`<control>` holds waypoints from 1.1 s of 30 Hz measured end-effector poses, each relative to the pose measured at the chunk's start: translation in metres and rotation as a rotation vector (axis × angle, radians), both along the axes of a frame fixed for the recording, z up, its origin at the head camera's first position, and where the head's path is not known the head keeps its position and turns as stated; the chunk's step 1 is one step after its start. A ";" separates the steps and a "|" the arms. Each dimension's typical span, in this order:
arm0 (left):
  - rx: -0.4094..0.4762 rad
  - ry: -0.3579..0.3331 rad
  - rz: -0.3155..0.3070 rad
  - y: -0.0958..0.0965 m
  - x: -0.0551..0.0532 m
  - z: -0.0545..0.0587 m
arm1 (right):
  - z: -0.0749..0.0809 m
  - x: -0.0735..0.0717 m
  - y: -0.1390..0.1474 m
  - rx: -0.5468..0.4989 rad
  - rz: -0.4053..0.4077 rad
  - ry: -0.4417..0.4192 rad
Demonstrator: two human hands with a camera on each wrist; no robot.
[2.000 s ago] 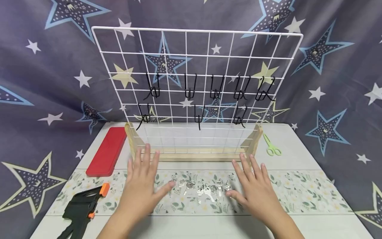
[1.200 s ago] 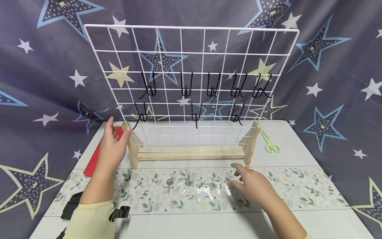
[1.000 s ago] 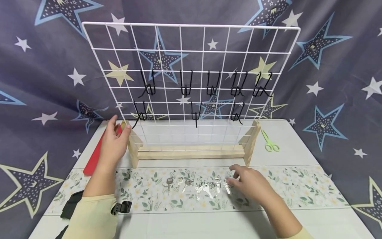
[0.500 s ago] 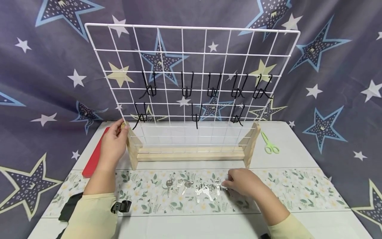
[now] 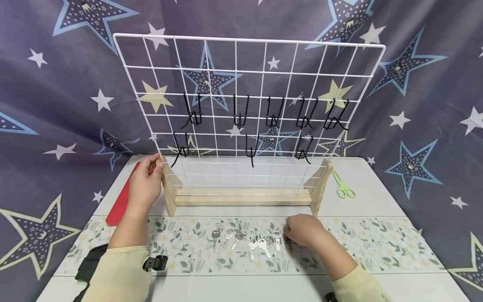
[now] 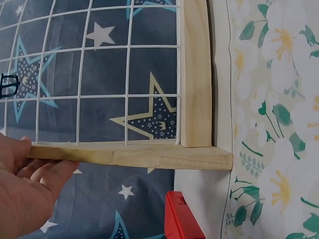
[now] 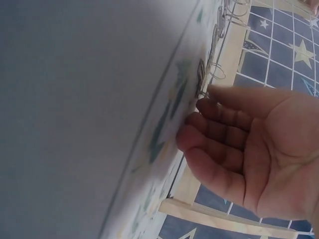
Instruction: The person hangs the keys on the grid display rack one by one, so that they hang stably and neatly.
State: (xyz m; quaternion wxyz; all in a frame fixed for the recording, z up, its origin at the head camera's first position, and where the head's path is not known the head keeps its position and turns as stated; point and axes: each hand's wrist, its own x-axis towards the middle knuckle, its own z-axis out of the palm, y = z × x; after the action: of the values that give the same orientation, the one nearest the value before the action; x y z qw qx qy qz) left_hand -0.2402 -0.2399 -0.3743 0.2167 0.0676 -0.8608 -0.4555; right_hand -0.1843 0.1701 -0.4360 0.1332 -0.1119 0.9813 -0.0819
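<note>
Across the white tabletop (image 5: 211,289), a floral strip (image 5: 351,249) runs side to side; star-printed cloth (image 5: 253,19) hangs behind. A white wire grid (image 5: 250,41), mounted in a wooden stand (image 5: 243,199), leans at the back, carrying black hooks (image 5: 240,121) in two rows: five above, three below. Green scissors (image 5: 342,186) lie beyond the stand's right end. A red case (image 5: 120,203) lies to its left, partly covered by the left hand and forearm. Nearer to me, a black tool (image 5: 88,264) is mostly hidden under the pale yellow left sleeve (image 5: 117,272). A row of keys (image 5: 263,245), some with rings visible, lies on the floral strip in front of the stand. Left hand (image 5: 145,184): grips the stand's left end panel near its upper end, thumb on one face, fingers against the other. Right hand (image 5: 303,230): low over the strip at the row's right end, fingers curled, thumb and fingertips at the rightmost key (image 5: 289,245), which it partly covers; I cannot tell whether they pinch it.
</note>
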 end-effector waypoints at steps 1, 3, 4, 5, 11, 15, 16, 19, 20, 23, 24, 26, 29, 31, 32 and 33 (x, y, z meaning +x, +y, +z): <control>0.001 0.006 -0.002 0.000 0.000 0.000 | 0.000 0.001 0.000 0.005 0.003 0.010; -0.004 0.009 -0.004 0.001 0.000 0.000 | 0.000 0.002 0.002 0.006 0.003 0.027; -0.005 0.008 -0.007 0.002 0.000 0.000 | 0.001 0.003 0.003 0.007 0.005 0.032; -0.006 0.007 -0.008 0.002 0.001 0.001 | 0.001 0.004 0.004 0.007 0.006 0.037; -0.049 -0.007 -0.014 0.002 0.002 0.003 | 0.009 0.009 0.008 -0.024 0.035 0.043; -0.076 0.006 -0.009 0.002 0.002 0.003 | 0.019 0.009 0.012 -0.105 0.053 0.073; -0.079 0.009 -0.008 0.002 0.002 0.003 | 0.022 0.009 0.013 -0.134 0.063 0.086; -0.104 0.011 -0.003 0.002 0.002 0.002 | 0.030 0.009 0.019 -0.224 0.122 0.140; -0.110 0.012 -0.001 0.002 0.001 0.002 | 0.033 0.009 0.021 -0.254 0.139 0.158; -0.121 0.012 -0.003 0.002 0.001 0.001 | 0.043 0.010 0.028 -0.330 0.186 0.230; -0.121 0.013 -0.004 0.002 0.001 0.001 | 0.047 0.010 0.030 -0.346 0.193 0.260; -0.107 0.011 -0.006 0.002 0.001 0.001 | 0.055 0.011 0.033 -0.373 0.183 0.302; -0.096 0.002 -0.007 0.002 0.002 0.001 | 0.066 0.012 0.037 -0.408 0.150 0.346; -0.089 -0.004 -0.007 0.002 0.003 0.003 | 0.072 0.013 0.038 -0.421 0.128 0.364; -0.090 -0.007 -0.007 0.002 0.003 0.003 | 0.075 0.013 0.039 -0.428 0.120 0.373; -0.096 -0.010 -0.007 0.002 0.003 0.004 | 0.078 0.013 0.039 -0.433 0.114 0.384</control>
State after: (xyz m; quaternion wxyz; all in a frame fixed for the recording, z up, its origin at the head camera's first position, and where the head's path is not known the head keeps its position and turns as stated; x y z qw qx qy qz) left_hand -0.2374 -0.2383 -0.3707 0.2137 0.0565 -0.8830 -0.4139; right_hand -0.1712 0.2094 -0.3583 -0.0773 -0.2059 0.9405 -0.2591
